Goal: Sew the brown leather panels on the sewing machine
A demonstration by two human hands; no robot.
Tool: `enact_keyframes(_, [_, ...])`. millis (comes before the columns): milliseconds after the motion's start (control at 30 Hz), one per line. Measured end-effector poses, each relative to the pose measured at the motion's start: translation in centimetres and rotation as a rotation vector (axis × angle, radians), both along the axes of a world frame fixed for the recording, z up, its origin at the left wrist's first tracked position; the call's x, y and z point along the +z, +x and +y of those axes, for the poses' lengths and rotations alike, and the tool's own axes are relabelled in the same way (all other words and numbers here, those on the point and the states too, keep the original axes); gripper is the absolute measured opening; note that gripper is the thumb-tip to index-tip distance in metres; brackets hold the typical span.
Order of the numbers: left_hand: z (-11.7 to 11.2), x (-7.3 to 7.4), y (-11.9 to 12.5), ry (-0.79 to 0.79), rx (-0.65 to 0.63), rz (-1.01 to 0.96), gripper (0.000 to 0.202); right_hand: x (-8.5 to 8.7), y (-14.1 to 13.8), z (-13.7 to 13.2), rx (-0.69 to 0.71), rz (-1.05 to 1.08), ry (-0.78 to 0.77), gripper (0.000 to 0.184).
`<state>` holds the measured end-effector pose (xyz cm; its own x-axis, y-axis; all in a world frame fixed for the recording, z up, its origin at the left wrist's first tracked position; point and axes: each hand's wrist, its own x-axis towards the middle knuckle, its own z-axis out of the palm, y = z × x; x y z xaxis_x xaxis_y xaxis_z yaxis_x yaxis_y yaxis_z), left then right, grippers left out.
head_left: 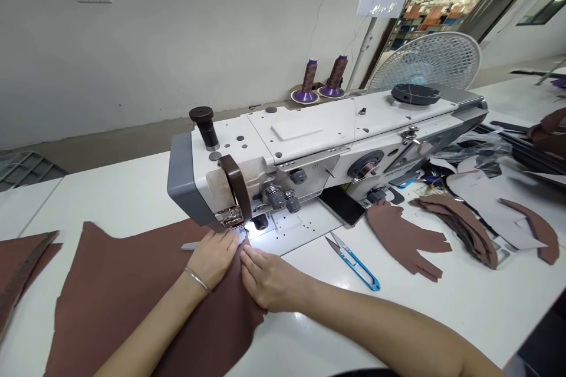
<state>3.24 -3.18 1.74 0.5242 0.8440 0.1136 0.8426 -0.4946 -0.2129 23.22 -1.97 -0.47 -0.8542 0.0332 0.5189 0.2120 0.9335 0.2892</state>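
Observation:
A large brown leather piece [119, 300] lies on the white table [442, 306], its edge under the presser foot [236, 225] of a white industrial sewing machine [318, 135]. My left hand [212, 259], with a thin bracelet at the wrist, rests flat on the leather just left of the needle. Just right of the needle, my right hand [269, 280] presses the leather's edge with its fingers together and extended. Neither hand grips anything; both lie flat on the material.
Blue thread snips [354, 262] lie right of my right hand. A phone [342, 206] sits beside the machine. Cut brown pieces [404, 241] and a stack [464, 224] lie to the right. Two thread cones [321, 78] and a fan [427, 62] stand behind.

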Motion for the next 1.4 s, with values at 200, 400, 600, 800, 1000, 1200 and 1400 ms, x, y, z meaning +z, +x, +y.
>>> enact_keyframes(200, [-0.1,1.2,1.3,-0.072,0.054,0.084,0.028,0.0,-0.3,0.0,-0.024,0.036,-0.011,0.026])
enact_keyframes(400, [-0.1,2.2,3.1,-0.16,0.185,0.114,0.025,-0.1,-0.5,0.1,-0.029,0.02,-0.026,0.031])
enact_keyframes(600, [-0.4,2.8,4.5,-0.239,0.338,0.065,0.026,-0.2,-0.5,-0.1,-0.034,-0.021,-0.031,0.032])
enact_keyframes(800, [-0.2,3.5,5.3,-0.397,0.478,0.035,0.03,-0.4,-0.8,-0.2,-0.055,0.01,-0.025,0.033])
enact_keyframes(1000, [-0.5,2.5,4.7,-0.384,0.541,-0.065,0.026,-0.3,-1.0,-1.7,-0.089,0.138,0.071,0.027])
enact_keyframes(1200, [-0.7,2.3,5.2,-0.378,0.573,-0.058,0.031,-0.2,-0.8,-3.0,-0.101,0.155,0.084,0.026])
enact_keyframes(1400, [-0.2,2.6,5.8,-0.388,0.604,-0.1,0.033,-1.1,-1.4,-2.0,-0.094,0.131,0.046,0.026])
